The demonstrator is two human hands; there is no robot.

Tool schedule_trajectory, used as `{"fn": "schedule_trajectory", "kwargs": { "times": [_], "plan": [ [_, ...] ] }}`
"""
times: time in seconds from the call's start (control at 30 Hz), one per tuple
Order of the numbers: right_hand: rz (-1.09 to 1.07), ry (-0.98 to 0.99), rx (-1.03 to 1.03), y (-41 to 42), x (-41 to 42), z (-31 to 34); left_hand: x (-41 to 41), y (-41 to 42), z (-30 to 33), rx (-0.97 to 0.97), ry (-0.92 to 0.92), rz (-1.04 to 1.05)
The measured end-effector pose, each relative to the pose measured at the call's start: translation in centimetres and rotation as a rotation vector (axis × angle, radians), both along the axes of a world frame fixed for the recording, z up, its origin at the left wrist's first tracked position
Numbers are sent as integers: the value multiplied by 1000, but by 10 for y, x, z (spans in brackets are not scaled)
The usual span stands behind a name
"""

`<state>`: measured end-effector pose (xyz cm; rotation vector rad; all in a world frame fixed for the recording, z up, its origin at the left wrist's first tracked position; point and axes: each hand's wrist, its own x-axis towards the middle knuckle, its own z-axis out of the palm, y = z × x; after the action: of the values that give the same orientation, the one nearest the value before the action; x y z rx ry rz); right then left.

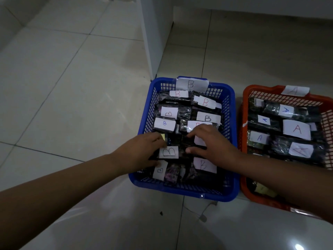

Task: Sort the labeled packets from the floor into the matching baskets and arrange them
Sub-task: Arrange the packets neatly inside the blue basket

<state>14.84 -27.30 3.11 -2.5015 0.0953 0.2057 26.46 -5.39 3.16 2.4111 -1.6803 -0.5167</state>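
Head view shows both forearms reaching forward and down into the blue basket (232, 188), which sits on the tiled floor (72, 87). The left hand (142, 150) rests palm down, its fingertips touching a dark packet labelled B (168, 152); whether it grips is unclear. The right hand (214, 143) lies with curled fingers over packets at the basket's middle, and its grasp cannot be told. Two baskets stand side by side: the blue one, tagged B, shows about ten labelled packets; the orange basket (242, 177), tagged A, shows about five A packets (297, 129).
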Motion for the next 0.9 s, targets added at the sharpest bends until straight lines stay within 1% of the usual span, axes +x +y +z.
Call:
{"fn": "schedule_trajectory", "kwargs": {
  "times": [0.07,0.1,0.13,0.17,0.27,0.37,0.53,0.63,0.73,0.8,0.83,0.9],
  "plan": [
    [96,79,-117,-11,-10,3,4,1,4,-77,49,31],
    [146,137,-196,-17,-16,4,7,1,5,-65,84,45],
    [185,190,-271,-22,-21,4,10,-1,5,-12,100,42],
    [207,227,-330,-27,-24,3,13,-4,4,70,76,30],
    [286,267,-452,-34,-28,-3,16,-15,-8,285,-87,-34],
    [333,284,-505,-31,-22,-7,14,-24,-14,365,-175,-73],
    [352,376,-536,-26,-13,-6,6,-33,-13,421,-173,-60],
    [339,395,-513,-23,-12,-5,3,-35,-12,432,-238,-66],
    [318,353,-445,-24,-14,-3,5,-35,-7,429,-237,-76],
    [258,303,-323,-28,-15,1,8,-34,0,414,-185,-62],
    [192,239,-226,-30,-15,3,11,-33,3,387,-153,-39],
    [0,75,-35,-38,-17,10,16,-40,13,263,-95,18]
  ]
}}
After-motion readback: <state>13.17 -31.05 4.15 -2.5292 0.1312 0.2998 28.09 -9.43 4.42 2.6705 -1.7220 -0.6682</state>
